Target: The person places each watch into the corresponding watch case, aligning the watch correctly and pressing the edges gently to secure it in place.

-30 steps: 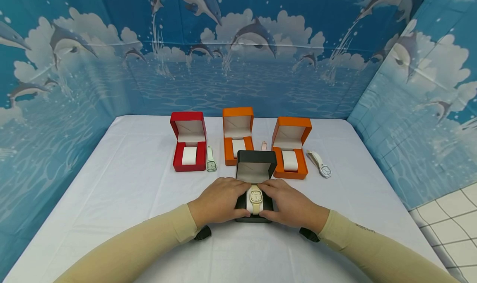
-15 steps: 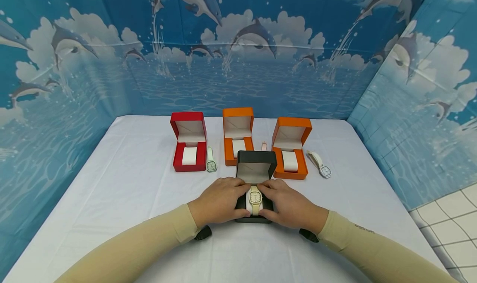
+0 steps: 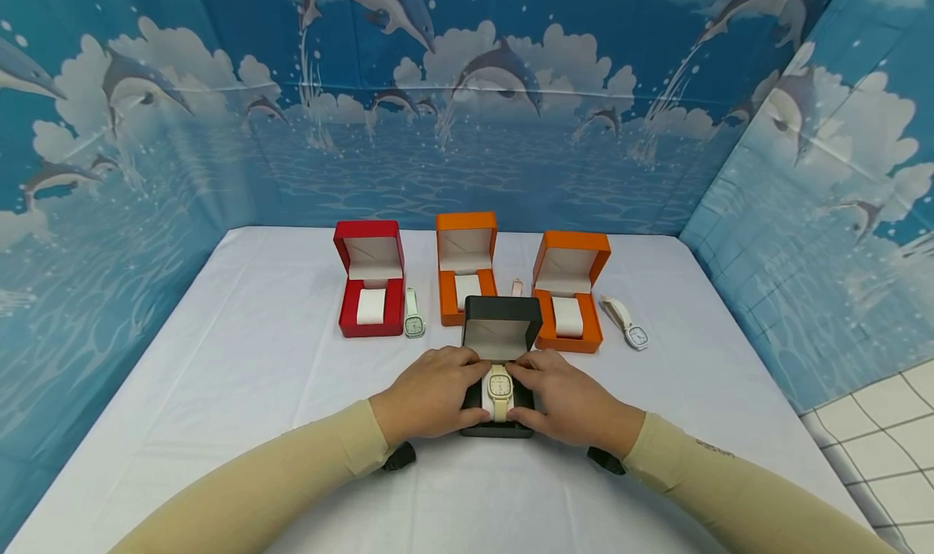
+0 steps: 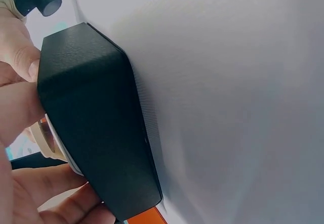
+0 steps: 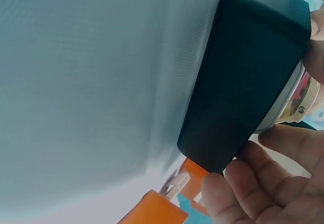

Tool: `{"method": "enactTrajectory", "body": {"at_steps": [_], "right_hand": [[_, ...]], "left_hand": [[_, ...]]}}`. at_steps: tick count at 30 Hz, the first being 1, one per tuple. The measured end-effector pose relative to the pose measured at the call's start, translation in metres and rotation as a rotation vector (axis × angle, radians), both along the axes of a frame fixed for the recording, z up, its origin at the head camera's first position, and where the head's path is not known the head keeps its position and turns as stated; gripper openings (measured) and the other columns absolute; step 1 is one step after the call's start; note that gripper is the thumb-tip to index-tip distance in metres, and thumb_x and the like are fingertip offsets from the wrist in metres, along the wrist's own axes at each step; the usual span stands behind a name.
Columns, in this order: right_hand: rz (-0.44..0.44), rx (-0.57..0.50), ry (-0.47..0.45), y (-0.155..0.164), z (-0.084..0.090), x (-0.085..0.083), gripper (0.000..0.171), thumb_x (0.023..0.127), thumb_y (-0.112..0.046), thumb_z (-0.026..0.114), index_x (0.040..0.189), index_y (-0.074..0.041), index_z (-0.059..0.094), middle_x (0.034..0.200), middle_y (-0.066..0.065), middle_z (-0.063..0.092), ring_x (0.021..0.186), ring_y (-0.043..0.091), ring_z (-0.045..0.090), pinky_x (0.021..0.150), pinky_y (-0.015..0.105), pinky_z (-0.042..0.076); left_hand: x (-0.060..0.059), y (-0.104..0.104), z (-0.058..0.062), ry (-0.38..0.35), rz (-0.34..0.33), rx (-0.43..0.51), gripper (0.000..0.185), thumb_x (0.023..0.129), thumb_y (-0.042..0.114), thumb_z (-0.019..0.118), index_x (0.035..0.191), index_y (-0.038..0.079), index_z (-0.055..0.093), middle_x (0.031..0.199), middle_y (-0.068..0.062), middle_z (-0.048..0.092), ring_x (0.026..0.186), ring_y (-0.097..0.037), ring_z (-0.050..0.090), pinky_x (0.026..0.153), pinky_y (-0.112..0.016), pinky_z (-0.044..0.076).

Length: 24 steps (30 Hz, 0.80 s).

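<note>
Cream watch (image 3: 500, 388) sits on the cushion inside the open black watch box (image 3: 502, 332), near the front edge of the table (image 3: 241, 359), at its middle. Left hand (image 3: 430, 393) rests on the box's left side, fingers curled over it, tips touching the watch. Right hand (image 3: 569, 397) mirrors it on the right side, fingers likewise curled, tips at the watch.

Behind, toward the far edge: red box (image 3: 370, 278), orange box (image 3: 465, 265), second orange box (image 3: 569, 290), all open with white cushions. Green-faced watch (image 3: 413, 314) lies just beside the red box; a white watch (image 3: 626, 322) lies right of the second orange box.

Table wears a white cloth; dolphin-print backdrop (image 3: 467, 100) encloses it on three sides.

Wrist views alone show the black box's outer wall flat on the cloth.
</note>
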State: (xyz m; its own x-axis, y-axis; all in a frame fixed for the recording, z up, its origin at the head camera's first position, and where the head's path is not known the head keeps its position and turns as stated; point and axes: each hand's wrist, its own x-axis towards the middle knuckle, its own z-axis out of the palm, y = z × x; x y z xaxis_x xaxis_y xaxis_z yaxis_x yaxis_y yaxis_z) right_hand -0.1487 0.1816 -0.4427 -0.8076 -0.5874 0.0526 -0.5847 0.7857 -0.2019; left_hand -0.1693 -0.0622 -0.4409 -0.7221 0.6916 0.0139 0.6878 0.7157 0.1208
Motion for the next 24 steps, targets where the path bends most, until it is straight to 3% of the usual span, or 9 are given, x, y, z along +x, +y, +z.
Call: {"method": "enactTrajectory", "body": {"at_steps": [17,24], "right_hand": [[-0.005,0.027,0.022,-0.0033,0.0006,0.0006,0.067,0.092,-0.044,0.081,0.142,-0.003,0.065,0.129,0.007,0.062,0.114,0.021,0.054,0.094,0.036,0.056],[-0.017,0.05,0.011,-0.005,0.0015,0.0008,0.068,0.092,-0.045,0.081,0.143,-0.004,0.065,0.13,0.008,0.062,0.114,0.022,0.054,0.094,0.036,0.055]], "left_hand": [[0.0024,0.0011,-0.0007,0.011,0.029,0.008,0.07,0.094,0.059,0.073,0.148,0.017,0.062,0.128,-0.003,0.062,0.115,-0.018,0.056,0.098,-0.033,0.053],[0.0017,0.0008,-0.0028,-0.044,0.068,0.024,0.071,0.093,0.061,0.073,0.149,0.02,0.062,0.12,-0.003,0.058,0.103,-0.015,0.051,0.087,-0.029,0.05]]}}
